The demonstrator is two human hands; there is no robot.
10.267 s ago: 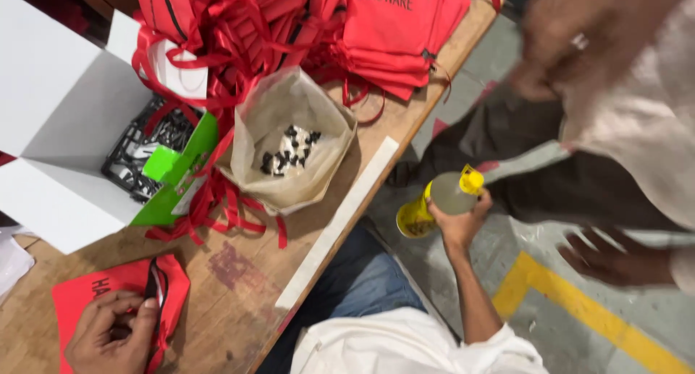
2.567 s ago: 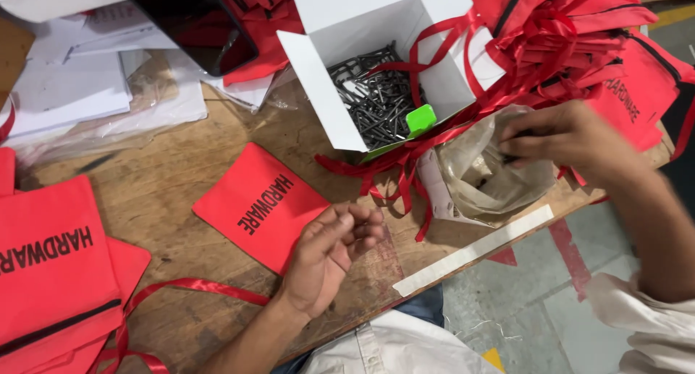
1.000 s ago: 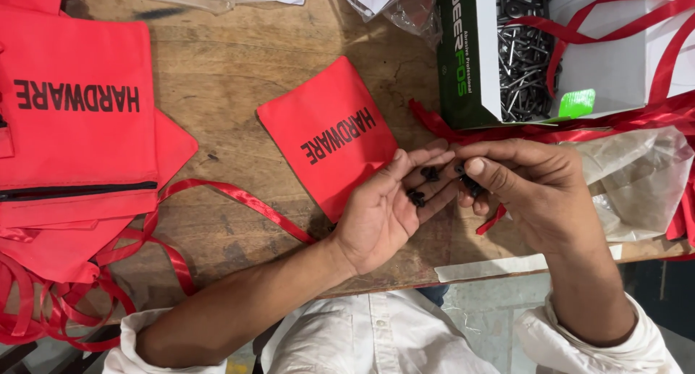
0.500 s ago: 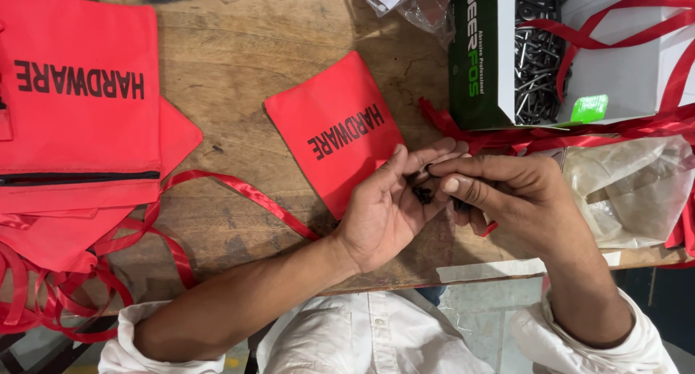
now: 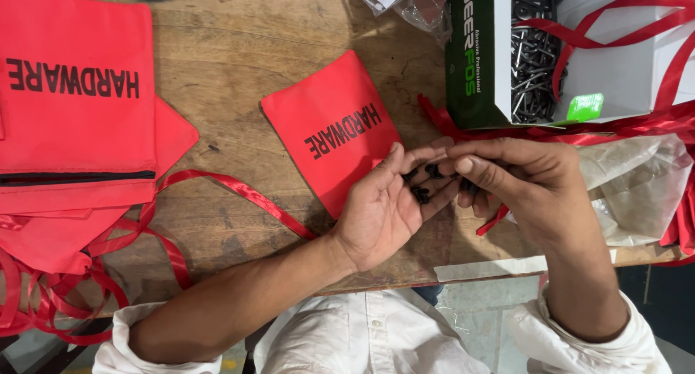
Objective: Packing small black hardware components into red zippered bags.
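My left hand lies palm up over the wooden table, cupped, with a few small black screws resting on its fingers. My right hand is beside it, fingertips pinched together and touching the screws at the left fingertips. Just left of the hands a small red fabric pouch with black lettering lies flat on the table.
An open white and green box of dark metal fasteners sits at the upper right, red ribbons draped over it. A clear plastic bag lies right of my hands. More red pouches and ribbons are stacked at the left.
My view has shifted slightly. My left hand has opened a little flatter, showing the screws, and my right fingertips stay pinched at them.
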